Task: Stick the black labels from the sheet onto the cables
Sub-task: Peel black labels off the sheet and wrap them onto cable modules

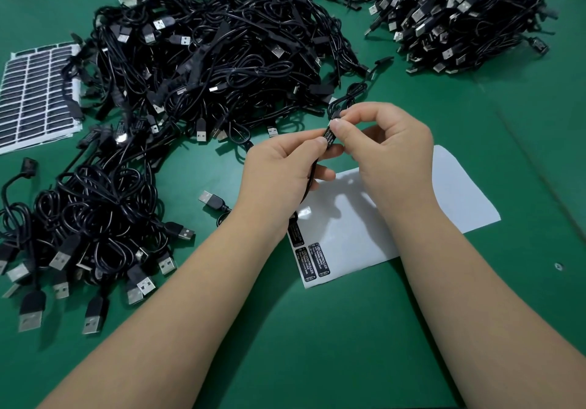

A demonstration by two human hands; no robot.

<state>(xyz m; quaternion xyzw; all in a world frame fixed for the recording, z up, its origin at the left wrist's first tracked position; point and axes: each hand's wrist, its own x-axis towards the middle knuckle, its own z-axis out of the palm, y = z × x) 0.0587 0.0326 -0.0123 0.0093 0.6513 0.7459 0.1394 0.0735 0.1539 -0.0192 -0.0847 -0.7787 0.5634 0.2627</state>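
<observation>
Two hands point(279, 167), three cable heaps point(209, 59), two label sheets point(380, 218), three labels left point(312, 262).

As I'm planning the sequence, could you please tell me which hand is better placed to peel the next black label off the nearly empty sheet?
Probably the right hand: it only pinches the label being pressed on, while the left hand holds the cable. The remaining labels lie on the sheet, below both hands.
</observation>
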